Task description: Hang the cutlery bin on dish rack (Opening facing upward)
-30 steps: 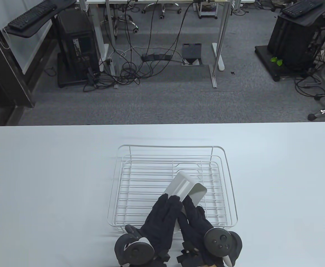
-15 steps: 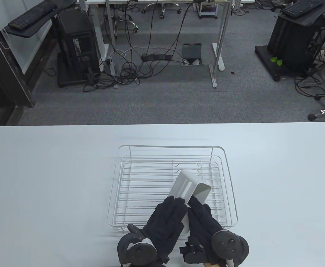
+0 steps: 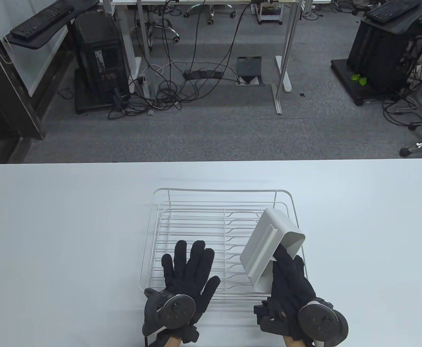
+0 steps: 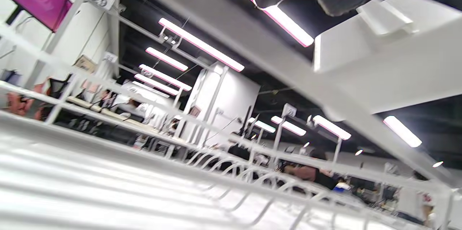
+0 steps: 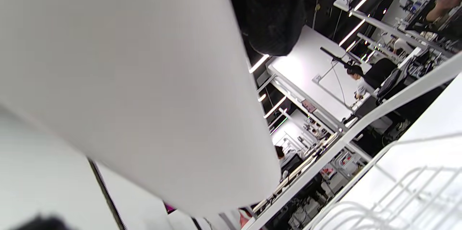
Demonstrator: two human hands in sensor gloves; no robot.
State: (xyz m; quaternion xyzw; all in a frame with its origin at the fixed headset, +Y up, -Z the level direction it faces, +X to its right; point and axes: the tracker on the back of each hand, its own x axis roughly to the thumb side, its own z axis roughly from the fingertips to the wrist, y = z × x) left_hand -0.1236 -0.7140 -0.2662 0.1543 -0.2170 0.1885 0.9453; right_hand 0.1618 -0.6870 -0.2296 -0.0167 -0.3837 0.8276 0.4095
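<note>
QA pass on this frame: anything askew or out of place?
Only the cutlery bin: it is tilted over the dish rack's right side, not hooked on the rim, held by the right hand alone. The left hand hovers flat over the rack, holding nothing. No damage or spill visible.

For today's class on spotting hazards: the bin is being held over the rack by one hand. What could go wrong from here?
1. Only the right hand grips the cutlery bin, low on its body, while the left hand lies flat over the dish rack; the tilted bin could slip or twist.
2. The bin leans over the rack's right rim, so its hook strip may miss the wire and the bin drop.
</note>
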